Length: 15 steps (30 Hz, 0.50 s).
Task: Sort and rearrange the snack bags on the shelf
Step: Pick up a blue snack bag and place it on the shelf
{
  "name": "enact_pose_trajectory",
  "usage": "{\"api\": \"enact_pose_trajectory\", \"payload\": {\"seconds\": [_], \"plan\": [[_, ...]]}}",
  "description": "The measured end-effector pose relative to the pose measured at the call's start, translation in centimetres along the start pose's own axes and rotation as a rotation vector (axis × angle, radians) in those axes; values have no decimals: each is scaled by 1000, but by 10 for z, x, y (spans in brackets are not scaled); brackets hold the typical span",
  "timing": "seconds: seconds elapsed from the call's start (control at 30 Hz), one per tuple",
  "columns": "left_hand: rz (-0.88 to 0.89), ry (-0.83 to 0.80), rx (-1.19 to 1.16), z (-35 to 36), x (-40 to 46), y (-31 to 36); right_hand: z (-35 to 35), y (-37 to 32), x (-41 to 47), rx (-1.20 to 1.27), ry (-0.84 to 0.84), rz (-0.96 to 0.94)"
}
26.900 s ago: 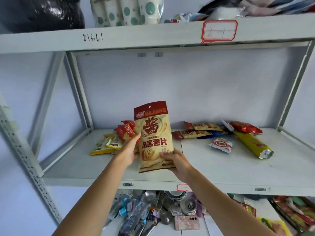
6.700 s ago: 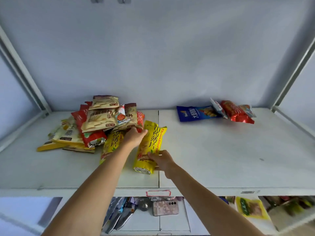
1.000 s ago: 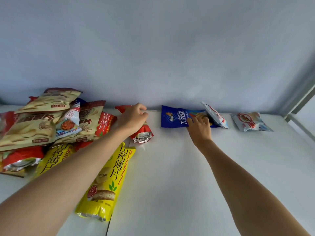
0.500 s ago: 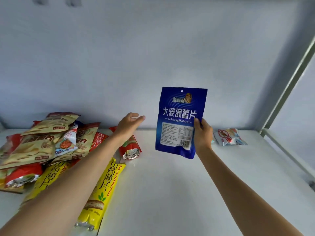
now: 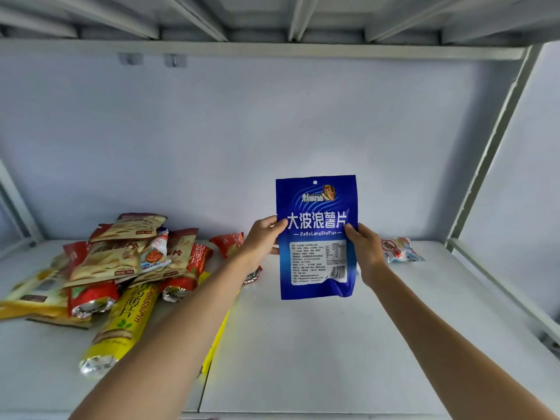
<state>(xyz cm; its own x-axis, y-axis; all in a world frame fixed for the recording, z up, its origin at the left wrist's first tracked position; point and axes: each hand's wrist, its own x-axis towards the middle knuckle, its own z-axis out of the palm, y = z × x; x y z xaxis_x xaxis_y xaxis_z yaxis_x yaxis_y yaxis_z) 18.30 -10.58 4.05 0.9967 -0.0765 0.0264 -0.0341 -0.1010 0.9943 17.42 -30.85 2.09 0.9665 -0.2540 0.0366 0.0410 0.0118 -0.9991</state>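
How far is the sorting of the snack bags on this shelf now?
Mostly done: a pile of snack bags lies gathered at the shelf's left. In hand: the blue chip bag, held upright by the left hand and right hand. Left: placing it, and one small white-and-red packet alone at the right.

I see both hands, left hand and right hand, gripping an upright blue bag above the shelf, snack pile at left, small white packet at right.
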Motion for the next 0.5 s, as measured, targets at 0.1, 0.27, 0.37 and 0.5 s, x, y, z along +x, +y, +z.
{"api": "enact_pose_trajectory", "payload": {"seconds": [0.1,0.27,0.37,0.5], "plan": [[31,104,99,-2,-11,3,7,2,-19,-225,167,-75],[66,247,294,2,-35,14,27,22,-88,-416,-35,-264],[112,230,350,9,-57,22,46,23,-123,-672,-101,-309],[171,174,369,17,-89,28,61,18,-148,-898,66,-282]]}}
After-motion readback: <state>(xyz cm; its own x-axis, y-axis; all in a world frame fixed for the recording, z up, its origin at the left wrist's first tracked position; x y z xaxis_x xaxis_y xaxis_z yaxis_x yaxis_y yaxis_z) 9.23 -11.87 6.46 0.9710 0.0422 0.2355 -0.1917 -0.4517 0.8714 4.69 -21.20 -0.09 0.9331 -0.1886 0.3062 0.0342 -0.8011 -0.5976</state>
